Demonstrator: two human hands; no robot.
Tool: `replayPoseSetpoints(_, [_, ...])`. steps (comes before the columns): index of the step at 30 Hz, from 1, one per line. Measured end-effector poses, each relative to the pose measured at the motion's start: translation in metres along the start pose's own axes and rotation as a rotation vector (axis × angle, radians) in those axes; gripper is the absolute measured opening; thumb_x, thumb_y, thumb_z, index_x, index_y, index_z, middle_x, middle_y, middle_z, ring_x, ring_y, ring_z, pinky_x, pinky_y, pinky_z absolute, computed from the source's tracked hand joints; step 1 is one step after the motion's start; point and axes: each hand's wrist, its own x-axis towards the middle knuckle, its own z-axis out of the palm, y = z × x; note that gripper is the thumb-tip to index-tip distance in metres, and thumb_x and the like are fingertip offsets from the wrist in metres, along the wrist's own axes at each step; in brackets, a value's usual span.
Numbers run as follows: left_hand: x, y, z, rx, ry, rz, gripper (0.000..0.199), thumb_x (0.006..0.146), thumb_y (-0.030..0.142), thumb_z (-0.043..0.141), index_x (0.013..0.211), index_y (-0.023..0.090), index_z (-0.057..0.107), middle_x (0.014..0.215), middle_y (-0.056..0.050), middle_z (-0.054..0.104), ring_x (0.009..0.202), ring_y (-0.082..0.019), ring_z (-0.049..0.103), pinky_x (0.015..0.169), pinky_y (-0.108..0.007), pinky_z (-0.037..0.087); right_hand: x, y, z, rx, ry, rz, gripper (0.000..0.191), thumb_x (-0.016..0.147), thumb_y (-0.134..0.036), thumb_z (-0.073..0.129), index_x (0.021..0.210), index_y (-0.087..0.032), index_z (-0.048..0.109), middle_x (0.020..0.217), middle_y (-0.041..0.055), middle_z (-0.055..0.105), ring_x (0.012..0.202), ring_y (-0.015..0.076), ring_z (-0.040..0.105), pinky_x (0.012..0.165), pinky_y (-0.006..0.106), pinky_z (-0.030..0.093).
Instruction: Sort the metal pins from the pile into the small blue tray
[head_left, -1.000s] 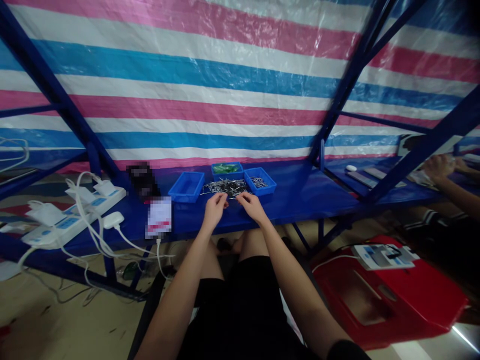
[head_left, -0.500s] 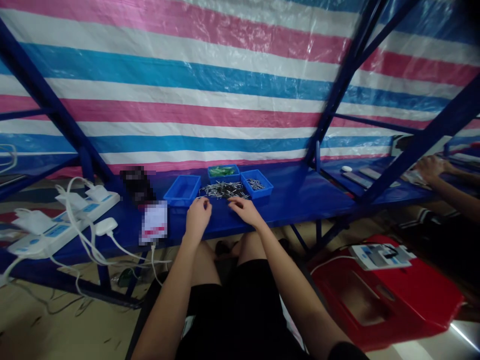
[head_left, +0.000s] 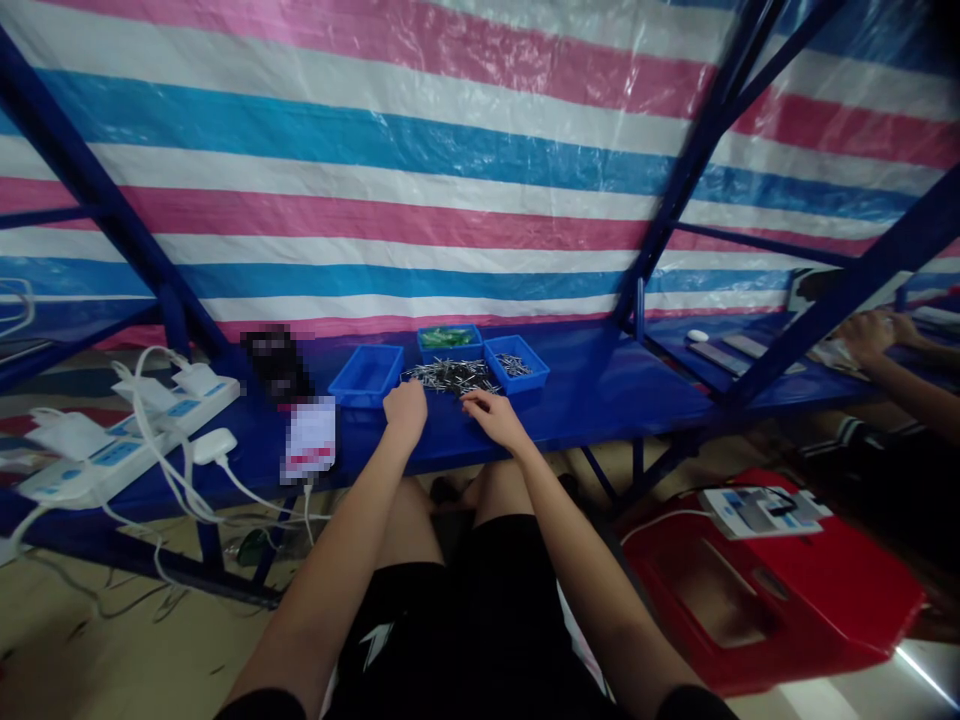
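A loose pile [head_left: 454, 374] of small silvery and black rod-like pieces, perhaps screws, lies on the blue table. Just in front of its left side, my left hand [head_left: 406, 407] is closed, knuckles up; its fingertips and anything in them are hidden. My right hand [head_left: 492, 413] is at the pile's front right edge, its fingers curled and pressed together at the tips. Whatever it may pinch is too small to make out. Around the pile stand an empty blue tray [head_left: 367, 400], a blue tray with green pieces [head_left: 448, 352] and a blue tray with silvery pieces [head_left: 526, 379].
To the left lie a white power strip [head_left: 127, 450] with plugs and cables, a blurred-out dark item [head_left: 277, 360] and a pale one [head_left: 311, 438]. At right are a red plastic stool [head_left: 780, 590], a diagonal blue post [head_left: 840, 290] and another person's hands [head_left: 870, 335].
My left hand has turned its back upward and come slightly nearer the pile. My right hand has shifted very little. The view has moved slightly.
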Motion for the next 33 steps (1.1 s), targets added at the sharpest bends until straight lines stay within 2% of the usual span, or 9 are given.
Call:
replayPoseSetpoints(4, [-0.014, 0.003, -0.004, -0.002, 0.063, 0.067, 0.027, 0.083, 0.011, 0.036, 0.095, 0.009, 0.06, 0.089, -0.02, 0.062, 0.087, -0.032, 0.061, 0.069, -0.04, 0.047, 0.001, 0.001, 0.001, -0.003, 0.011, -0.006, 0.021, 0.081, -0.028, 0.049, 0.094, -0.021, 0.064, 0.081, 0.0007, 0.067, 0.076, 0.0141, 0.061, 0.074, 0.026, 0.045])
replayPoseSetpoints(7, [-0.027, 0.009, -0.001, -0.086, 0.173, 0.237, 0.026, 0.086, 0.021, 0.037, 0.101, 0.012, 0.057, 0.096, -0.018, 0.061, 0.095, -0.029, 0.057, 0.071, -0.035, 0.046, 0.002, 0.003, 0.002, -0.031, 0.046, -0.034, 0.021, 0.081, -0.028, 0.05, 0.096, -0.021, 0.063, 0.085, 0.0013, 0.066, 0.079, 0.0139, 0.061, 0.075, 0.025, 0.045])
replayPoseSetpoints(10, [-0.033, 0.013, 0.009, -0.253, 0.114, 0.418, 0.025, 0.089, 0.025, 0.036, 0.102, 0.017, 0.055, 0.09, -0.011, 0.062, 0.087, -0.023, 0.059, 0.07, -0.031, 0.045, 0.004, 0.005, 0.003, -0.059, 0.074, -0.052, 0.023, 0.08, -0.027, 0.052, 0.1, -0.02, 0.061, 0.088, 0.0022, 0.065, 0.08, 0.0137, 0.06, 0.076, 0.025, 0.045])
replayPoseSetpoints(14, [-0.031, 0.012, 0.023, -0.522, 0.073, 0.506, 0.022, 0.089, 0.024, 0.038, 0.095, 0.019, 0.058, 0.088, -0.007, 0.064, 0.084, -0.019, 0.059, 0.074, -0.029, 0.044, 0.004, 0.003, 0.003, -0.132, 0.042, -0.062, 0.018, 0.081, -0.026, 0.051, 0.094, -0.02, 0.062, 0.088, 0.0023, 0.065, 0.08, 0.0138, 0.06, 0.075, 0.025, 0.044])
replayPoseSetpoints(17, [-0.029, 0.008, 0.026, -0.697, 0.055, 0.497, 0.02, 0.086, 0.026, 0.043, 0.095, 0.019, 0.06, 0.09, -0.006, 0.066, 0.084, -0.018, 0.061, 0.076, -0.027, 0.045, 0.003, 0.001, 0.002, -0.203, -0.004, -0.067, 0.015, 0.082, -0.026, 0.049, 0.086, -0.02, 0.063, 0.082, 0.0014, 0.065, 0.077, 0.0137, 0.059, 0.073, 0.024, 0.042])
replayPoseSetpoints(21, [-0.029, 0.005, 0.024, -0.854, 0.018, 0.376, 0.023, 0.081, 0.033, 0.052, 0.094, 0.018, 0.063, 0.087, -0.006, 0.068, 0.079, -0.018, 0.062, 0.072, -0.026, 0.046, 0.003, 0.0, 0.001, -0.214, 0.014, -0.029, 0.017, 0.084, -0.029, 0.048, 0.083, -0.019, 0.062, 0.078, 0.0006, 0.063, 0.073, 0.0134, 0.056, 0.069, 0.024, 0.04])
replayPoseSetpoints(26, [-0.03, 0.005, 0.022, -0.96, -0.001, 0.382, 0.026, 0.079, 0.038, 0.053, 0.089, 0.017, 0.064, 0.085, -0.005, 0.068, 0.078, -0.018, 0.062, 0.071, -0.027, 0.048, 0.004, 0.002, -0.001, -0.153, 0.047, -0.029, 0.018, 0.085, -0.031, 0.046, 0.085, -0.02, 0.06, 0.079, 0.0003, 0.062, 0.075, 0.0138, 0.056, 0.071, 0.024, 0.04])
replayPoseSetpoints(33, [-0.031, 0.005, 0.02, -1.128, 0.047, 0.341, 0.022, 0.077, 0.035, 0.054, 0.084, 0.015, 0.059, 0.086, -0.006, 0.065, 0.082, -0.017, 0.061, 0.073, -0.026, 0.049, 0.003, -0.006, 0.0, -0.193, -0.093, -0.107, 0.02, 0.084, -0.033, 0.049, 0.081, -0.02, 0.063, 0.082, 0.0016, 0.064, 0.077, 0.0141, 0.056, 0.074, 0.025, 0.04])
